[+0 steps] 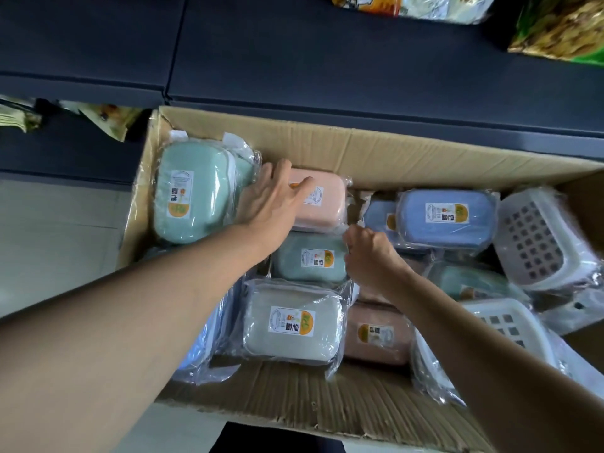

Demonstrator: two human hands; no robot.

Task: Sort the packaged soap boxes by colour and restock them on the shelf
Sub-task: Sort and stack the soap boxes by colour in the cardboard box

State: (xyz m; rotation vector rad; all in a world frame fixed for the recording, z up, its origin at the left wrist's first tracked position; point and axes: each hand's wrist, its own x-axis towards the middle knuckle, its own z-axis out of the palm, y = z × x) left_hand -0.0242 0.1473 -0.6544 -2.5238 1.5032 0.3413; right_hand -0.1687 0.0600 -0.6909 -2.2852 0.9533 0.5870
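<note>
While both bare arms reach down into an open cardboard carton (376, 152), the left hand (271, 204) lies flat with its fingers straight and spread, resting on the near end of a pink soap box (327, 204) wrapped in clear plastic at the back of the carton. The right hand (369, 253) is curled into a loose fist just beside that pink box's right corner, and it seems to pinch a bit of plastic wrap there, though what exactly it grips cannot be made out. The packaged soap boxes all sit inside the carton, mixed by colour: a large green soap box (189, 191) stands at the far left, touching the left hand's edge; a smaller green one (310, 259) lies directly below the pink box; a grey soap box (291, 322) lies nearer the viewer; a dusty pink box (376, 335) sits to its right, partly under the right forearm; and a blue soap box (447, 217) rests toward the right, over another blue one. White slotted trays (539, 237) in plastic fill the carton's right end. Behind the carton runs a dark shelf (327, 60), with printed snack bags (555, 27) at its far right.
</note>
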